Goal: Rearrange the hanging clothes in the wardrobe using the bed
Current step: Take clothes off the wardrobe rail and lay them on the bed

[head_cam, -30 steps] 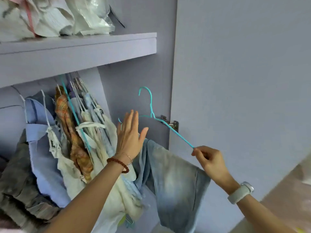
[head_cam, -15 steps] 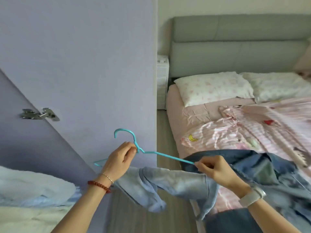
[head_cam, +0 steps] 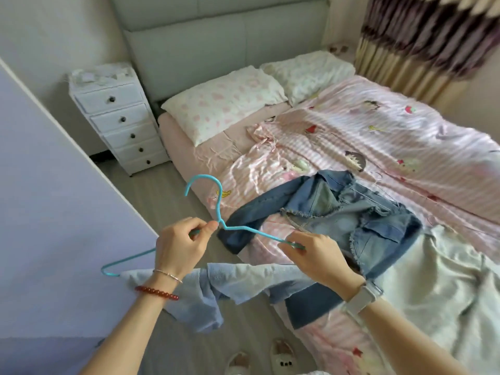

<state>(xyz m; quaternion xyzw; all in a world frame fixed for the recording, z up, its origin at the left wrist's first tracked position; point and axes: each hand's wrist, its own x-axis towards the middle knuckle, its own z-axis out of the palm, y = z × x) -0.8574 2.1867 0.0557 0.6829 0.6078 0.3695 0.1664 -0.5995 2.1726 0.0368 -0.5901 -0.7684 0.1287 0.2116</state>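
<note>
A thin turquoise wire hanger (head_cam: 216,217) is held level above the near edge of the bed with the pink striped cover (head_cam: 392,136), a pale blue washed denim garment (head_cam: 216,282) draped over its lower bar and sagging toward the grey wooden floor (head_cam: 151,190). The left hand (head_cam: 180,246) is closed at the neck of the hanger, thumb and fingers (head_cam: 209,227) pinching the wire just below the hook. The right hand (head_cam: 316,255) pinches the right shoulder of the hanger between its pressed fingertips.

The step in hand is judged to be the carrying of a hung garment to the bed for staging. A dark blue frayed denim jacket (head_cam: 338,212) and a soft cream-coloured cloth (head_cam: 446,280) are already laid there, near the hands. The next move would call for the hanger to be lowered onto a bare part of the cover, with the trailing fabric gathered so that it does not slip off the smooth wire. The denim appears limp and heavy; the hanger, slender and springy.
</note>
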